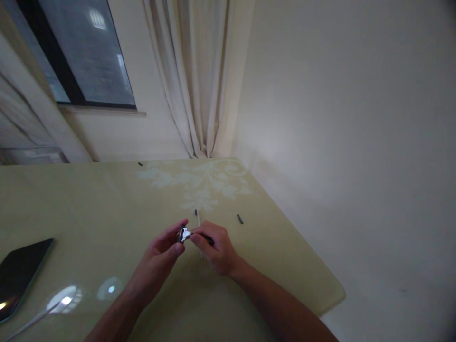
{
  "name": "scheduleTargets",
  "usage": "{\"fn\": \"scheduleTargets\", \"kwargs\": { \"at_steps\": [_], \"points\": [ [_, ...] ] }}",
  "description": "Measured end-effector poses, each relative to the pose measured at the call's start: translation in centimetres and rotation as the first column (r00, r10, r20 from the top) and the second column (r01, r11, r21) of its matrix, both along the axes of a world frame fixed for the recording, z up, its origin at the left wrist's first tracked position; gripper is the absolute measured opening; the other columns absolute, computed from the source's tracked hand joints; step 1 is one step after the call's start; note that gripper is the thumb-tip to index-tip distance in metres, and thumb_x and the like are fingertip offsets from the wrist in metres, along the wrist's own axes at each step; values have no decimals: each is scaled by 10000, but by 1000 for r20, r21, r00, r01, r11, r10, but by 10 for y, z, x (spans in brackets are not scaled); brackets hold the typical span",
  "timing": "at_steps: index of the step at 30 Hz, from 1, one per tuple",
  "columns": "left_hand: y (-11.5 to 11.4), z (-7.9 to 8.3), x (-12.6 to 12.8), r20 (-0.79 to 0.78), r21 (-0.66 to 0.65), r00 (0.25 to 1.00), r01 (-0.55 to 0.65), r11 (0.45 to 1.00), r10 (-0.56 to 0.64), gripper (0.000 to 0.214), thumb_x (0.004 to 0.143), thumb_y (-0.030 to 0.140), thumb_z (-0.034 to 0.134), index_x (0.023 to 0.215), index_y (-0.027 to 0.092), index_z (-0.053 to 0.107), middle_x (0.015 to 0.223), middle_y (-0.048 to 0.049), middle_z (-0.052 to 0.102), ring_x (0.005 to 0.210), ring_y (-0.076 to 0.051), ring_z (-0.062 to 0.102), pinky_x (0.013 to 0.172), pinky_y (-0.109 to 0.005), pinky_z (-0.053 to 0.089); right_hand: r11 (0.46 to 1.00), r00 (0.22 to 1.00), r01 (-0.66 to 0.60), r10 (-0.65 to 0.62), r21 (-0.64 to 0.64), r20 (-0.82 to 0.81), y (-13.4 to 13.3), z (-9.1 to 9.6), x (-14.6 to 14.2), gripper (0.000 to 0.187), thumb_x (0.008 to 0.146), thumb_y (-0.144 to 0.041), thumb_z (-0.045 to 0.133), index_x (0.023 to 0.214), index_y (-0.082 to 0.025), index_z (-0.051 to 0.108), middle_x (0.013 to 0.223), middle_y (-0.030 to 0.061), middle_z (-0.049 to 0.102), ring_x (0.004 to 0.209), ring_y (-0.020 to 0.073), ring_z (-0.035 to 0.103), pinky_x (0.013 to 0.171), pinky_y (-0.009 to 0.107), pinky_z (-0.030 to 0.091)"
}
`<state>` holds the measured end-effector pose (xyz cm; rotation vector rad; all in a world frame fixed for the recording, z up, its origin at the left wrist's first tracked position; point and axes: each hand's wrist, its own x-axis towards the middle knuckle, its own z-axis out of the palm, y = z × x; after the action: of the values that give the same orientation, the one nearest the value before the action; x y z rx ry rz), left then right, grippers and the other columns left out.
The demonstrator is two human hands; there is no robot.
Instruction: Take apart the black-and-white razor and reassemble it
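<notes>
My left hand (160, 259) pinches a small shiny metal piece (185, 234) between thumb and fingertips, just above the table. My right hand (215, 247) is closed round a thin dark tool (206, 239), whose tip meets the metal piece. Both hands hover over the pale green table (107, 213). A thin white stick with a dark end (197, 218) lies on the table just behind my hands, partly hidden by my right hand.
A small dark piece (240, 219) lies to the right of my hands, another (140, 164) at the table's far edge. A dark phone or tablet (19, 275) rests at the left, with a white cable (32, 320) near it. Wall, curtain (194, 76) and window (81, 52) stand behind.
</notes>
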<state>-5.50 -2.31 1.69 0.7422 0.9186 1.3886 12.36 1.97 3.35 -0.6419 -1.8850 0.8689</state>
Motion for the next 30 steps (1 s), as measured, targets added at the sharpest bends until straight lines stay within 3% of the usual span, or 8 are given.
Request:
{"fn": "scheduleTargets", "kwargs": {
  "at_steps": [9, 17, 23, 30],
  "points": [
    [-1, 5, 1, -51, -3, 998, -35, 999, 34, 581, 571, 347, 977, 1125, 281, 815, 1055, -84, 796, 993, -243, 700, 925, -336, 537, 999, 999, 39, -40, 31, 34, 0, 1, 0, 389, 1044, -474, 525, 963, -172, 756, 775, 27, 655, 695, 139, 570, 676, 263, 447],
    [1, -1, 1, -51, 1, 995, -91, 996, 91, 553, 492, 330, 1006, 1018, 273, 844, 1003, -72, 796, 901, -195, 691, 837, -276, 546, 999, 999, 1, -4, 54, 51, 1, 1, 0, 413, 1053, -471, 510, 899, -173, 751, 716, 16, 610, 674, 142, 542, 675, 265, 435],
    [-1, -5, 2, 11, -25, 998, -69, 997, 69, 588, 538, 329, 994, 1097, 259, 826, 971, -70, 787, 799, -147, 671, 763, -233, 540, 999, 1000, 3, -4, 51, 22, -1, 3, 0, 441, 1054, -494, 498, 923, -159, 753, 731, 21, 622, 675, 137, 547, 675, 261, 438],
    [-2, 2, 3, -2, -14, 998, -68, 998, 68, 557, 544, 329, 991, 1074, 265, 829, 955, -57, 785, 825, -158, 667, 805, -253, 536, 998, 999, 23, -26, 65, 42, -3, 5, -1, 422, 1055, -473, 508, 953, -158, 769, 743, 28, 647, 665, 136, 552, 663, 266, 445]
  ]
}}
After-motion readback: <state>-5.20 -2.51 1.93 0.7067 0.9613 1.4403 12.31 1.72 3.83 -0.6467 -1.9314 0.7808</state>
